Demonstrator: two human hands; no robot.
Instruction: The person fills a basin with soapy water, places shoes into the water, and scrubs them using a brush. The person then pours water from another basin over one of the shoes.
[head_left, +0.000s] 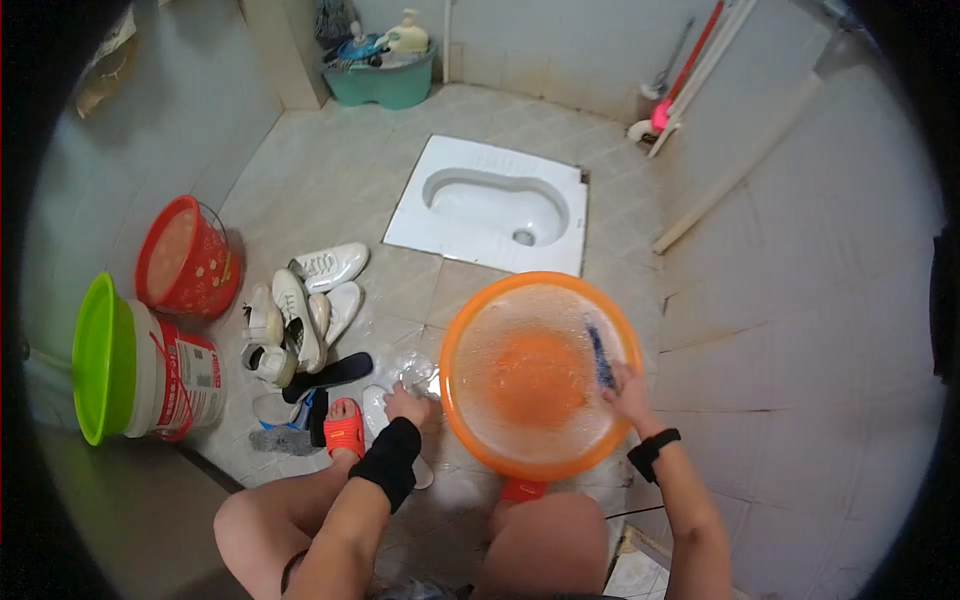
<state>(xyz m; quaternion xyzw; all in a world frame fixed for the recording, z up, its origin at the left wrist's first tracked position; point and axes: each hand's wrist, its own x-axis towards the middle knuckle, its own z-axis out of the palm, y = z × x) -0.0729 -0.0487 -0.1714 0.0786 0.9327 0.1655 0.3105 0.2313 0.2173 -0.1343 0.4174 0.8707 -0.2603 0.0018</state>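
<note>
Orange plastic makes the round basin, near and right of centre on the tiled floor, holding cloudy, bubbly liquid. Over its right side, the right hand has its fingers closed around the near end of a brush, whose dark blue bristled part points toward the far side. Left of the basin, the left hand reaches low beside a pale insole lying on the floor; whether its fingers are apart or pinching the insole's edge is hidden by the angle, as is any contact. A wet, foamy patch shows just beyond that hand. Farther left sit white shoes in a cluster, with a black insole on their near side. For good brushing, I would wet the bristles well, shake the excess off inside the rim, and hold the brush firmly near its end, with the wrist loose. The pale insole looks thin and probably bends or slides on wet tile, so the left palm should press one end flat while strokes run lengthwise away from it, clear of the red slipper close by.
</note>
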